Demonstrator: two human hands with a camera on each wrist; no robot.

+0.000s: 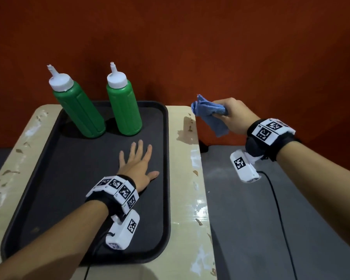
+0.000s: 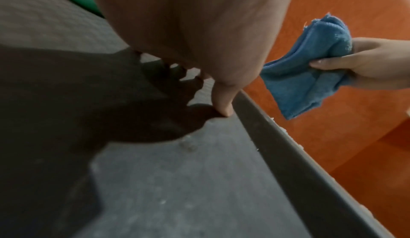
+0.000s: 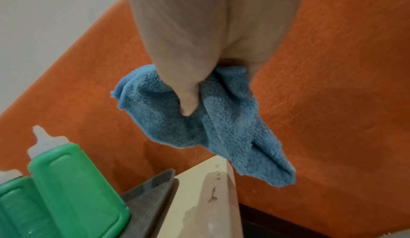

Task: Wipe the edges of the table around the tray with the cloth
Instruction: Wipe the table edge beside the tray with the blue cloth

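A dark tray [image 1: 166,178] lies on a worn cream table [image 1: 188,178]. My left hand [image 1: 137,164] lies flat on the tray floor with fingers spread; in the left wrist view its thumb [image 2: 224,105] touches the tray beside the rim [image 2: 288,145]. My right hand [image 1: 233,116] grips a bunched blue cloth [image 1: 210,116] in the air, just past the table's far right corner and above it. The right wrist view shows the cloth [image 3: 221,127] hanging over that corner [image 3: 213,189], not touching it. The same cloth [image 2: 310,76] appears in the left wrist view.
Two green squeeze bottles with white caps [image 1: 79,104] [image 1: 123,102] stand at the back of the tray; both also show in the right wrist view [image 3: 73,189]. An orange wall [image 1: 271,57] stands behind. Grey floor [image 1: 251,219] with a black cable lies right of the table.
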